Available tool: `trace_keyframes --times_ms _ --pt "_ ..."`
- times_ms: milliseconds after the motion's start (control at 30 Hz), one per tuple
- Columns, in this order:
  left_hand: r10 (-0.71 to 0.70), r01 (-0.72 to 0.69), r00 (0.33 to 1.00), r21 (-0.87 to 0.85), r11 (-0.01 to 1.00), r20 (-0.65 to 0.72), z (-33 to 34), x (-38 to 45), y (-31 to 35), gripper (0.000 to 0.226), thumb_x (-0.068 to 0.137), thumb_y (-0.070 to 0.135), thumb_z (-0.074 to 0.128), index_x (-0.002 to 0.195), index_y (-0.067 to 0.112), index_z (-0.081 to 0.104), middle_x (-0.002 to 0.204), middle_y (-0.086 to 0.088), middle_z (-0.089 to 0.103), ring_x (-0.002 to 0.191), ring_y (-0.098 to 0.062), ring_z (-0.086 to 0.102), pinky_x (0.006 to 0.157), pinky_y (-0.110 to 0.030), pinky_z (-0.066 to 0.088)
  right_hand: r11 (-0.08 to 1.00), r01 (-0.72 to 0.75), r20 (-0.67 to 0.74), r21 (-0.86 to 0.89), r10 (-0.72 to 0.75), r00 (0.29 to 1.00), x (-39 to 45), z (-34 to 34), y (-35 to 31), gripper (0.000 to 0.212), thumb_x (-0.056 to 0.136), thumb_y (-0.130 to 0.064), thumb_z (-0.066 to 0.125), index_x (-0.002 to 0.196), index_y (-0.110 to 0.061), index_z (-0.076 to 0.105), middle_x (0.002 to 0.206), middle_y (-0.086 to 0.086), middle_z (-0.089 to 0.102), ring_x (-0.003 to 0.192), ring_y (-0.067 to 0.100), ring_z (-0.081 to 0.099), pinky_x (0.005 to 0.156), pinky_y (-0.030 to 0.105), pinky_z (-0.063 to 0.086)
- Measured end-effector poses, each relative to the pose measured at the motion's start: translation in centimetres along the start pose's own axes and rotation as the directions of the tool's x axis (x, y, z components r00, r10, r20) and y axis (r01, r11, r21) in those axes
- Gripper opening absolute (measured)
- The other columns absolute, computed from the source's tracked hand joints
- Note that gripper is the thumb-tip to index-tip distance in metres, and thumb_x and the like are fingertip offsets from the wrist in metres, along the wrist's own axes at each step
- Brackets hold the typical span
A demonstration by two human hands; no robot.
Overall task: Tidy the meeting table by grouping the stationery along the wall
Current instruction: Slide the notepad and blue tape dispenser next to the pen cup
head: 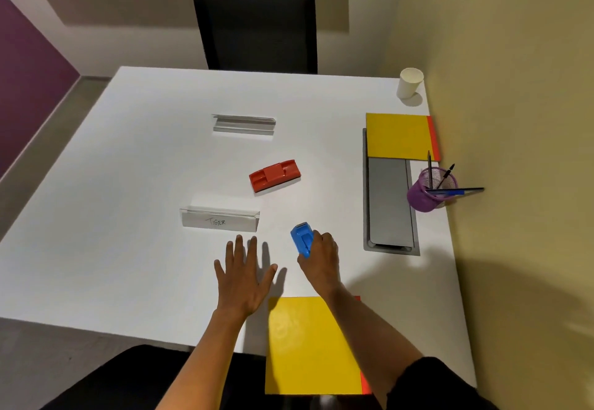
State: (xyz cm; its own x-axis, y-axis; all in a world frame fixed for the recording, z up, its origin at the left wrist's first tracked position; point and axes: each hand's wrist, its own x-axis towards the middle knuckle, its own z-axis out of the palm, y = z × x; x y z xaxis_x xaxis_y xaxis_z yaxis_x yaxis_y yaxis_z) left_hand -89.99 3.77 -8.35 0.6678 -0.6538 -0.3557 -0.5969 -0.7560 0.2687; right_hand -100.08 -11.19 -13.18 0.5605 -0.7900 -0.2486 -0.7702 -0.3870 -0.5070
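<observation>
The fingers (pixel 324 239) of the right hand (pixel 319 258) curl around a blue whiteboard eraser (pixel 302 237) at mid-desk, while the left hand (pixel 246 276) lies flat and spread on the desk (pixel 128 159), holding nothing. Already along the wall sit a yellow notepad (pixel 398 136), a purple mesh pen holder (pixel 429 192) and a paper cup (pixel 409 83). Still out, by my reading: the red eraser (pixel 274 175), the "TIGER" name stand (pixel 220 219), an empty stand (pixel 243 124) and the near yellow notepad (pixel 311 345).
</observation>
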Motion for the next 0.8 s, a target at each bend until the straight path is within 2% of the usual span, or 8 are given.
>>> trace_keyframes --times_ms 167,367,600,800 --pt "0.052 -0.052 0.998 -0.004 0.999 0.021 0.1 0.2 2.2 0.078 0.093 0.065 0.027 0.154 0.028 -0.005 0.163 -0.004 -0.013 0.149 -0.025 -0.015 0.119 -0.056 0.000 0.999 -0.022 -0.047 0.026 0.023 0.999 -0.5 -2.3 2.1 0.058 0.085 -0.031 0.069 0.133 -0.013 0.043 0.118 0.006 0.053 0.109 0.018 0.051 0.093 0.032 0.052" --pt "0.196 -0.196 0.981 0.000 0.981 0.017 0.3 0.5 7.4 0.077 0.093 0.063 0.031 0.154 0.026 0.001 0.163 -0.005 -0.009 0.150 -0.026 -0.011 0.118 -0.056 0.002 0.986 -0.106 -0.169 0.126 0.126 0.977 -2.1 -6.0 5.8 0.063 0.086 -0.028 0.069 0.140 -0.015 0.039 0.124 0.006 0.048 0.113 0.017 0.049 0.093 0.028 0.052" --pt "0.329 -0.332 0.942 0.037 0.943 0.066 1.9 1.0 13.7 0.078 0.092 0.065 0.028 0.154 0.027 0.001 0.163 -0.005 -0.009 0.150 -0.027 -0.010 0.118 -0.056 0.003 0.959 -0.246 -0.300 0.142 0.278 0.913 -3.2 -10.3 11.4 0.063 0.087 -0.028 0.069 0.140 -0.016 0.038 0.125 0.006 0.048 0.113 0.017 0.049 0.095 0.028 0.051" --pt "0.394 -0.398 0.915 0.038 0.916 0.087 3.4 1.0 16.6 0.078 0.092 0.066 0.028 0.154 0.027 0.000 0.163 -0.005 -0.009 0.150 -0.027 -0.010 0.118 -0.056 0.003 0.928 -0.331 -0.374 0.174 0.373 0.849 -3.1 -12.6 15.2 0.061 0.086 -0.019 0.070 0.139 -0.010 0.041 0.127 0.010 0.050 0.117 0.022 0.048 0.097 0.030 0.048"
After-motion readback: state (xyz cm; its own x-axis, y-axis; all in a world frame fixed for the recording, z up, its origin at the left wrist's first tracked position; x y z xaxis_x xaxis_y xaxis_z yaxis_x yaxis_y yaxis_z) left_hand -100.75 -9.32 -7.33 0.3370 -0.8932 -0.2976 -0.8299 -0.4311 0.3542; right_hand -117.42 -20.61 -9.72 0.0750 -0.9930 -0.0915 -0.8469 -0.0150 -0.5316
